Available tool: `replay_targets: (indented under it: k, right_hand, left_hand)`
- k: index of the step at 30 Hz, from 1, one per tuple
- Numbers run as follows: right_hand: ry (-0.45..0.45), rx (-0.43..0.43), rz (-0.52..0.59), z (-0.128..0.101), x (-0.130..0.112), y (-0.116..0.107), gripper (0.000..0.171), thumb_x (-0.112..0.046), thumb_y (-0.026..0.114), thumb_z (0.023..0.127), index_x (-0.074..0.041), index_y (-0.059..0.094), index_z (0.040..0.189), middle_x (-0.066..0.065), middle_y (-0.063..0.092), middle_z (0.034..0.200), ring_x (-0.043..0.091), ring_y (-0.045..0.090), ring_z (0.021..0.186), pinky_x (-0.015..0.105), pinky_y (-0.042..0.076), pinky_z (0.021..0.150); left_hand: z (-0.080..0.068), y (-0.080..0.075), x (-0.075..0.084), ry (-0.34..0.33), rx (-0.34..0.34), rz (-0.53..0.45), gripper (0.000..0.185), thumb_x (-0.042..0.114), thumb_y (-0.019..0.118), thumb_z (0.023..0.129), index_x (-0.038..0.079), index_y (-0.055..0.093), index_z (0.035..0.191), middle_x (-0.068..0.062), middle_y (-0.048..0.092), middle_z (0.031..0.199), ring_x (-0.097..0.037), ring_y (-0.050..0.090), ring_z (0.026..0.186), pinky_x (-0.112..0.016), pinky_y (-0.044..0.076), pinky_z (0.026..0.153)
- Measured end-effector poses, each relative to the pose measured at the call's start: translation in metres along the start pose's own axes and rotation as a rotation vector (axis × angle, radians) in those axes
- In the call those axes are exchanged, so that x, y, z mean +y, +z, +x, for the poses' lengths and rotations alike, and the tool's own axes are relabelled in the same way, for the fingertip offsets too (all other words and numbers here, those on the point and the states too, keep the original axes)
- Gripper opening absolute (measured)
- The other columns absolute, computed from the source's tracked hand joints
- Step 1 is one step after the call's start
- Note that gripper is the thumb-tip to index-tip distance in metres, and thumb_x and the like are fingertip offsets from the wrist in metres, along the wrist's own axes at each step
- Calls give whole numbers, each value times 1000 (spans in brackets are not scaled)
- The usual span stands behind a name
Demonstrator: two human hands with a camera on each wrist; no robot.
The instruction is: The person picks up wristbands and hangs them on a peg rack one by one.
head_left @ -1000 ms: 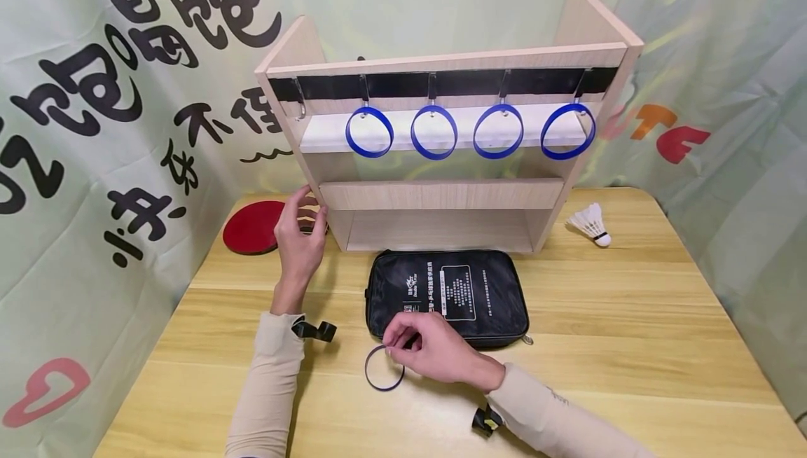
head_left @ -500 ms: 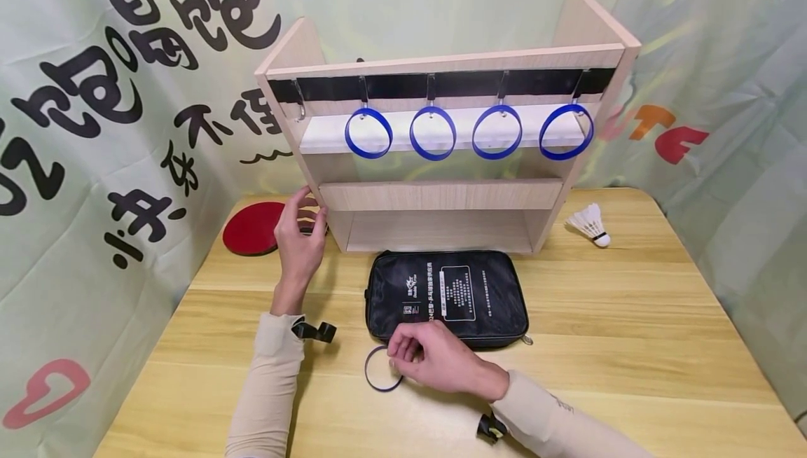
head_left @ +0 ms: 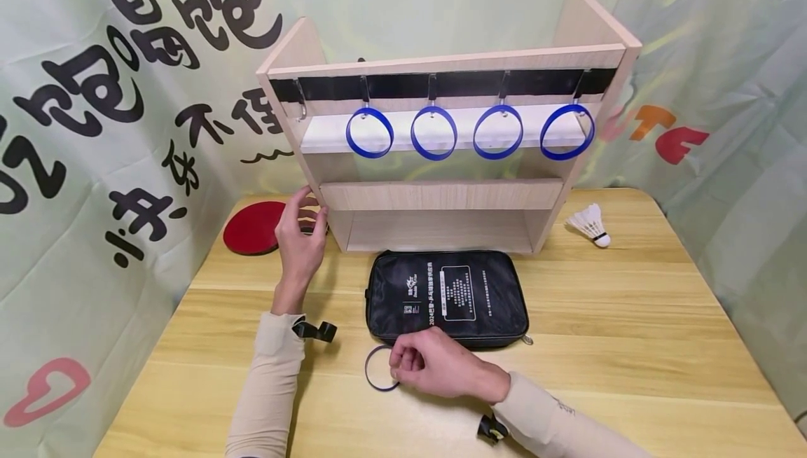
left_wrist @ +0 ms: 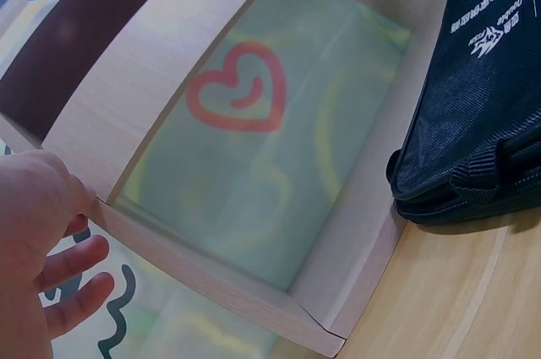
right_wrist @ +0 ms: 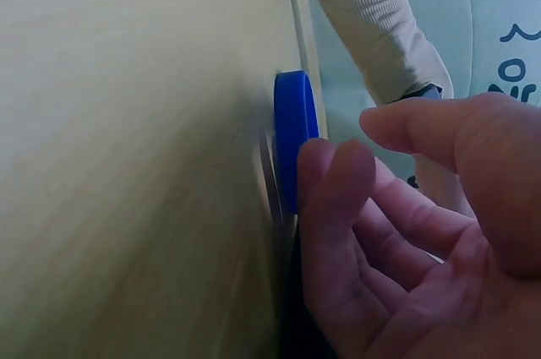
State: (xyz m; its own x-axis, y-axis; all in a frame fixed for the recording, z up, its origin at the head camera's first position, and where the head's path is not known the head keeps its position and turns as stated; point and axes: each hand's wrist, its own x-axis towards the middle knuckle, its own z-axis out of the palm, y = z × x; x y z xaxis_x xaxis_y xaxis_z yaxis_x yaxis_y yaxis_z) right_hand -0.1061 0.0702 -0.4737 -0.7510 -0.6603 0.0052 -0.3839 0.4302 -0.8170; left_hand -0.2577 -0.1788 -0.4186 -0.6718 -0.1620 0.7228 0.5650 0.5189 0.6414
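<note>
On the table lies a thin blue ring [head_left: 368, 378], flat and in front of the black zip case [head_left: 498, 290]. My right hand [head_left: 441, 365] hovers at its right edge with loosely bent fingers. In the right wrist view, thumb and fingers stand apart with the blue ring [right_wrist: 292, 135] beyond the fingertips; whether they touch it I cannot tell. My left hand [head_left: 301, 241] rests against the left side of the wooden shelf [head_left: 441, 195], fingers loosely curved. Blue rings [head_left: 433, 155] hang from several metal hooks along the shelf's black strip [head_left: 397, 85]; the leftmost hook [head_left: 302, 104] is bare.
A red table tennis bat [head_left: 252, 228] lies left of the shelf, its handle partly behind my left hand. To the right sits a white shuttlecock [head_left: 589, 225]. Printed curtains [head_left: 731, 94] stand close behind and beside the wooden table [head_left: 630, 346].
My right hand has shifted slightly right and nearer to me, and its fingertips have lowered beside the ring. The ring and left hand stay where they were.
</note>
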Motion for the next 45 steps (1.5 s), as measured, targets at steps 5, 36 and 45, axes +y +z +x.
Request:
replay_targets:
  k: [5, 36, 45]
  right_hand:
    - [6, -40, -27, -3, 3, 1, 5, -15, 75, 90, -17, 74, 94, -16, 64, 75, -8, 57, 67, 12, 53, 66]
    - [-91, -34, -74, -22, 3, -3, 10, -12, 72, 91, -18, 68, 85, -17, 56, 70, -11, 50, 64, 10, 49, 60]
    - [-9, 139, -198, -22, -1, 7, 20, -13, 75, 85, -20, 58, 77, -18, 53, 67, -9, 49, 62, 8, 44, 58]
  left_hand:
    - [0, -2, 10, -2, -3, 5, 40, -8, 69, 90, -5, 62, 129, -29, 69, 106, -41, 67, 81, -4, 49, 73]
    - [-2, 2, -27, -15, -12, -1, 43, 4, 74, 91, 9, 64, 133, -18, 72, 108, -31, 70, 82, -4, 50, 73]
    - [-1, 2, -28, -10, -14, 2, 43, 4, 74, 91, 7, 64, 133, -18, 72, 108, -30, 69, 83, -4, 50, 72]
